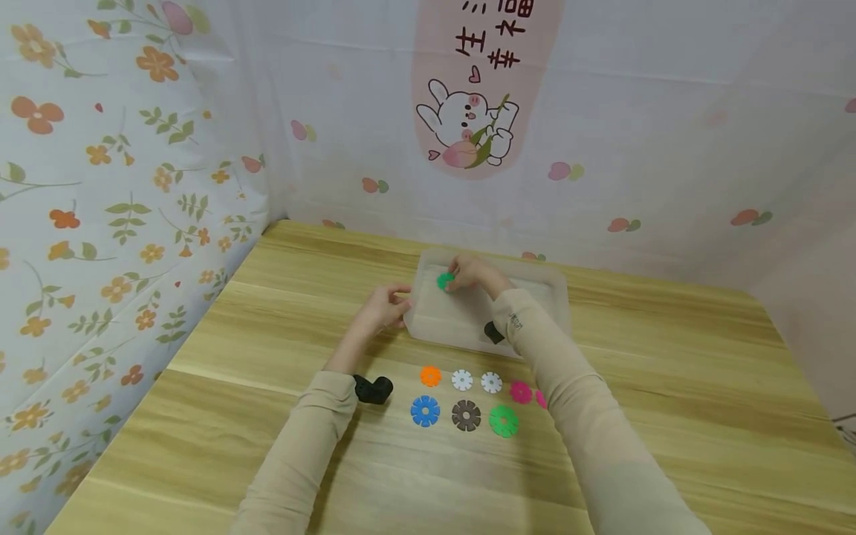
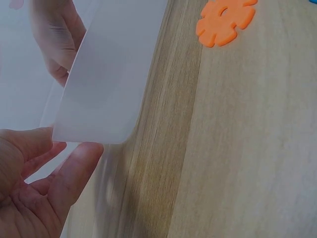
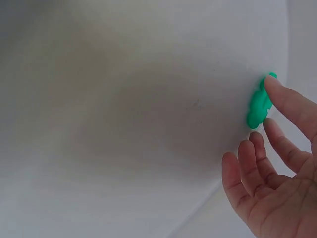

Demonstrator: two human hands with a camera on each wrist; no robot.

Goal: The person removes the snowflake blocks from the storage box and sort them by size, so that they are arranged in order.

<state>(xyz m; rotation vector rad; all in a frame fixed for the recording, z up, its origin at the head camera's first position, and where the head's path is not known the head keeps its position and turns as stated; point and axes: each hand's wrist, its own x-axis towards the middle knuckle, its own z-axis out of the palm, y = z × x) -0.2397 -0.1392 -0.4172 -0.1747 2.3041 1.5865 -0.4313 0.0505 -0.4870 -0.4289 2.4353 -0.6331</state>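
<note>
Inside a translucent white plastic bin [image 1: 461,342], my right hand [image 1: 470,273] pinches a small green notched disc [image 3: 257,106] between thumb and index finger, near the bin's left end. The other fingers of that hand are bent loosely and hold nothing. My left hand [image 1: 390,305] grips the bin's left end; its thumb lies at the rim and a finger touches the outer wall, as the left wrist view shows. On the table in front of the bin lies an orange notched disc [image 1: 431,376], the one nearest my left hand.
More notched discs lie before the bin: two white [image 1: 462,380], two pink [image 1: 521,392], a blue [image 1: 425,411], a dark grey [image 1: 466,415] and a larger green one [image 1: 504,421]. My right sleeve partly covers one pink disc. A printed cloth [image 1: 374,141] hangs behind the wooden table [image 1: 669,357].
</note>
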